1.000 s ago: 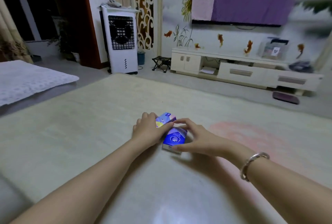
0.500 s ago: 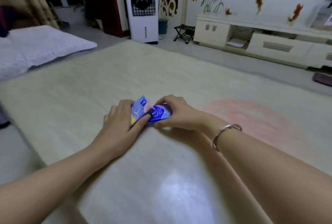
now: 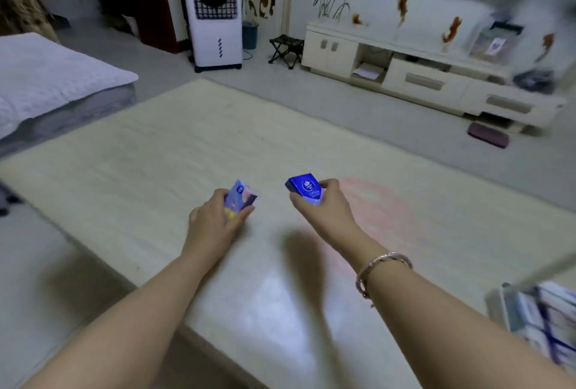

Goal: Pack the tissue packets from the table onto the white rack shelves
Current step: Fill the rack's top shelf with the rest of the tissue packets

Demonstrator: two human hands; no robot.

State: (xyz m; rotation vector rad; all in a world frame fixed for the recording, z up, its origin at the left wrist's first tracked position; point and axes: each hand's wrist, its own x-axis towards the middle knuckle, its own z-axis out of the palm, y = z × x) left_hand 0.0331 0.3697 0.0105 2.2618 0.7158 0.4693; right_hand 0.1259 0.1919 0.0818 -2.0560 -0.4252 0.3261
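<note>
Gripping one tissue packet (image 3: 239, 197) each (fingers curled), both hands hover above the pale table (image 3: 156, 154).

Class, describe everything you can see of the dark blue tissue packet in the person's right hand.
The dark blue tissue packet is a small rectangular pack with a glossy, plastic-looking wrapper and a round white emblem with small white print on its upper face. It is tilted, one corner pointing away to the left, and held above the pale table. The right hand grips its near end, the thumb and fingers curled round it. Nothing else touches it.

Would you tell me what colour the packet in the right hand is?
Deep blue tissue packet with a white emblem, in the head view.
</note>
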